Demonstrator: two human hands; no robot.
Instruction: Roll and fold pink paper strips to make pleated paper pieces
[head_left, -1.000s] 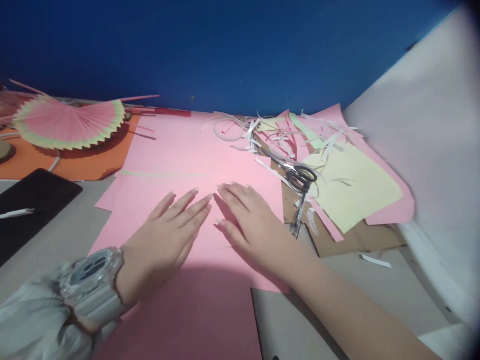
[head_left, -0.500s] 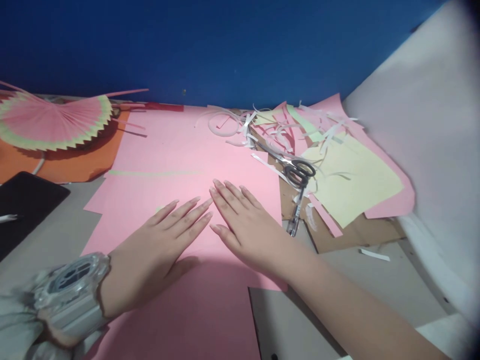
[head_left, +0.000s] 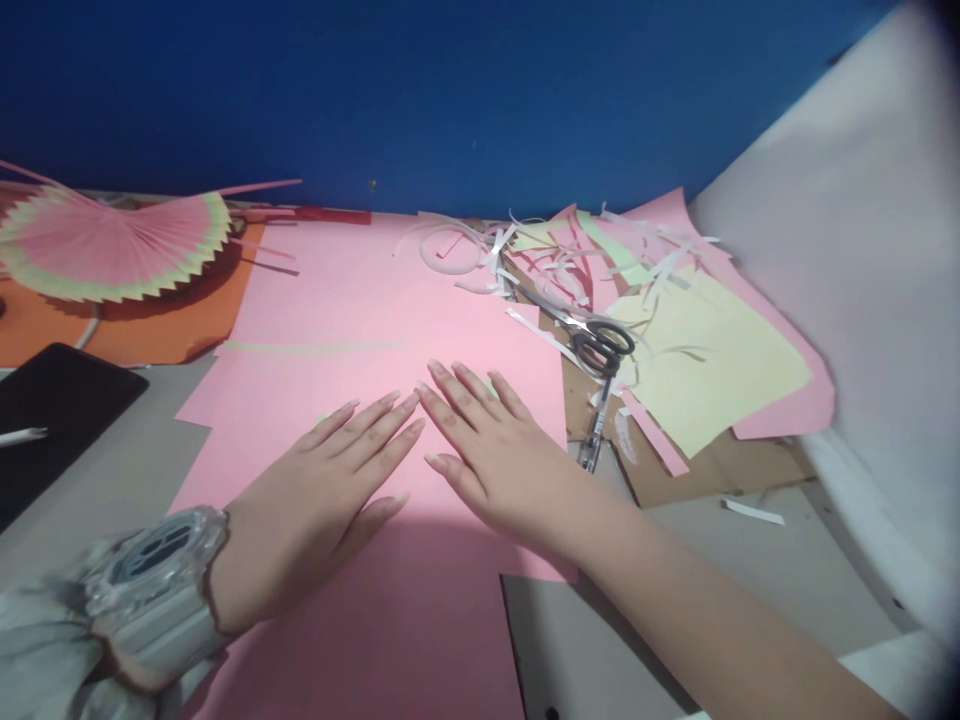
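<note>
Several overlapping sheets of pink paper cover the middle of the table. My left hand lies palm down on the pink paper, fingers stretched out, with a clear-cased watch on the wrist. My right hand rests flat on it too, its fingertips meeting those of the left. A thin pale green strip lies across the paper beyond the hands. Small bits of green show at the fingers of both hands; what lies beneath the palms is hidden.
Black-handled scissors and a pen lie right of the hands, beside yellow paper and curled paper scraps on cardboard. At left are a pleated pink-and-green paper fan, orange paper and a black flat device.
Both hands stay flat on the pink paper. The left thumb now shows more clearly, and a bit of green has come into sight by the right fingers. The view has shifted slightly.
</note>
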